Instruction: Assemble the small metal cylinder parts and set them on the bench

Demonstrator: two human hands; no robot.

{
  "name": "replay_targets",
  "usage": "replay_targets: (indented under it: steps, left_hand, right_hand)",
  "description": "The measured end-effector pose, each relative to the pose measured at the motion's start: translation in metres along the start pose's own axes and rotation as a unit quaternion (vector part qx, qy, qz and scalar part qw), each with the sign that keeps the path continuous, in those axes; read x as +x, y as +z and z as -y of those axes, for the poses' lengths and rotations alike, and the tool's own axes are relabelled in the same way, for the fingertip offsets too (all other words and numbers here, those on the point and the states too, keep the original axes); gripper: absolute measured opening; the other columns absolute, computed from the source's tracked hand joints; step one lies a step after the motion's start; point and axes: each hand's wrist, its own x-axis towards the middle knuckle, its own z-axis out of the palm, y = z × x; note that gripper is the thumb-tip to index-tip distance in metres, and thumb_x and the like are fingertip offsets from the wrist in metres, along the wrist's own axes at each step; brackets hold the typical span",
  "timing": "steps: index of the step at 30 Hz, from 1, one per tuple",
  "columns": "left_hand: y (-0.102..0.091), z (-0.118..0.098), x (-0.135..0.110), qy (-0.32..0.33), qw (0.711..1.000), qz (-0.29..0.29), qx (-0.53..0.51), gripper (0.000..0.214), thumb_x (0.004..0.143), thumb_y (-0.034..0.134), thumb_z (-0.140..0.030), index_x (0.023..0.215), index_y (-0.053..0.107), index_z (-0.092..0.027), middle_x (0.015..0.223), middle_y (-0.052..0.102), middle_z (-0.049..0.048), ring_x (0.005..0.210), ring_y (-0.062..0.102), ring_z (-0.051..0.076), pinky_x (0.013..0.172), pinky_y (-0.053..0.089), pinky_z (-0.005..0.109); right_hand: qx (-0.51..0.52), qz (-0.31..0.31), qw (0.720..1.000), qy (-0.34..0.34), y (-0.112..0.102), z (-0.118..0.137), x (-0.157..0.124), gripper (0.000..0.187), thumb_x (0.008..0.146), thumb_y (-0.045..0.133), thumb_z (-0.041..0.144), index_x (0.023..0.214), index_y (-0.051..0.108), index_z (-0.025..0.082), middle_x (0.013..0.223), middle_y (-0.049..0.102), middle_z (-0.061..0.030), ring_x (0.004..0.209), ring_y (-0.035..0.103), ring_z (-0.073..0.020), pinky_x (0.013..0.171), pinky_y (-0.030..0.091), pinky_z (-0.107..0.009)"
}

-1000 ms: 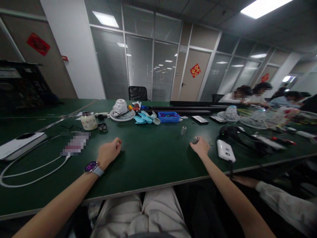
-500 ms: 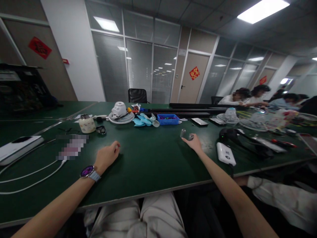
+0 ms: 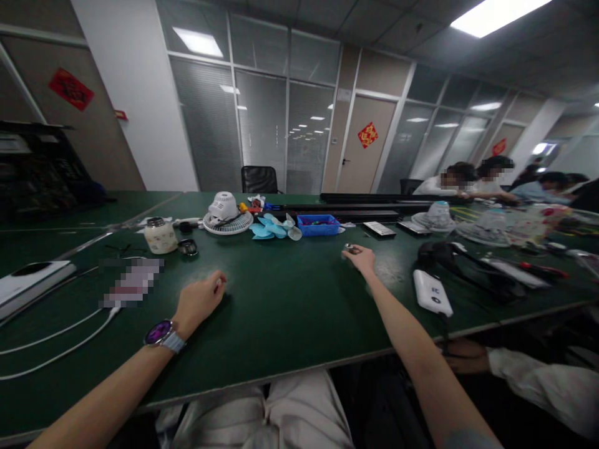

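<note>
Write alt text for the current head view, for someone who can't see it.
A bare right hand holds at least one small silvery cylinder at a green tabletop; the left hand lies loosely curled. Beyond sit light blue fan blades and a blue plastic tray.

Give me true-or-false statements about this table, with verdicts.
1. The right hand touches a small grey metal cylinder. True.
2. The left hand grips the domed white plastic fan part. False: the left hand is apart from that fan part.
3. A rectangular blue plastic basket sits right of the light-blue fan blades. True.
4. The left wrist is bare. False: it wears a round, purple-faced watch.
5. A black mesh chair is behind the green table. True.
</note>
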Motion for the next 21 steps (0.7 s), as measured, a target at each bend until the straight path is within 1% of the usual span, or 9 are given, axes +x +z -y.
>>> replay_targets:
  steps: [2,6,9,12,16,21]
  left_hand:
    - [0.0,0.001,0.0,0.002,1.0,-0.006,-0.002,0.032,0.09,0.033,-0.038,0.106,0.057,-0.024,0.081,0.07,0.0052,0.071,0.066,0.023,0.056,0.037,0.027]
    - [0.001,0.0,0.0,0.003,1.0,-0.014,-0.003,0.032,0.09,0.033,-0.037,0.105,0.058,-0.024,0.081,0.07,0.0056,0.072,0.066,0.023,0.057,0.037,0.027]
    - [0.0,-0.001,0.0,0.003,1.0,-0.013,-0.001,0.033,0.09,0.032,-0.037,0.106,0.058,-0.024,0.081,0.07,0.0054,0.072,0.066,0.023,0.056,0.036,0.027]
    - [0.0,0.0,0.0,0.009,1.0,-0.011,0.001,0.032,0.09,0.032,-0.037,0.105,0.057,-0.024,0.083,0.071,0.0058,0.072,0.066,0.024,0.056,0.036,0.028]
    - [0.001,0.001,0.0,0.01,1.0,-0.01,0.003,0.031,0.091,0.033,-0.037,0.105,0.057,-0.024,0.083,0.071,0.0054,0.073,0.066,0.023,0.057,0.037,0.027]
    - [0.002,0.001,0.0,0.008,1.0,-0.013,0.003,0.03,0.091,0.033,-0.036,0.105,0.057,-0.024,0.083,0.072,0.0043,0.074,0.067,0.022,0.057,0.038,0.027]
  right_hand:
    - [0.025,-0.013,1.0,0.012,-0.007,-0.005,0.004,0.049,0.063,0.077,0.042,0.106,0.072,0.019,0.092,0.074,-0.0066,0.088,0.069,-0.0241,0.079,0.051,-0.03]
    - [0.055,-0.066,0.996,0.029,-0.026,-0.015,0.012,0.049,0.063,0.077,0.038,0.106,0.072,0.015,0.09,0.074,-0.008,0.089,0.068,-0.0261,0.078,0.051,-0.031]
    - [0.06,-0.075,0.995,0.033,-0.032,-0.021,0.016,0.048,0.063,0.077,0.036,0.105,0.072,0.014,0.088,0.074,-0.0075,0.089,0.068,-0.0262,0.078,0.052,-0.03]
    - [0.047,-0.053,0.997,0.021,-0.026,-0.021,0.018,0.049,0.063,0.077,0.038,0.106,0.072,0.014,0.088,0.074,-0.0077,0.088,0.068,-0.0261,0.078,0.052,-0.032]
    - [0.027,-0.006,1.0,-0.01,-0.007,-0.014,0.024,0.045,0.064,0.077,0.039,0.104,0.072,0.017,0.088,0.074,-0.0064,0.088,0.069,-0.0248,0.079,0.052,-0.031]
    - [-0.001,0.009,1.0,-0.024,0.01,-0.01,0.034,0.046,0.063,0.077,0.041,0.103,0.073,0.018,0.088,0.074,-0.0066,0.09,0.069,-0.0251,0.08,0.052,-0.031]
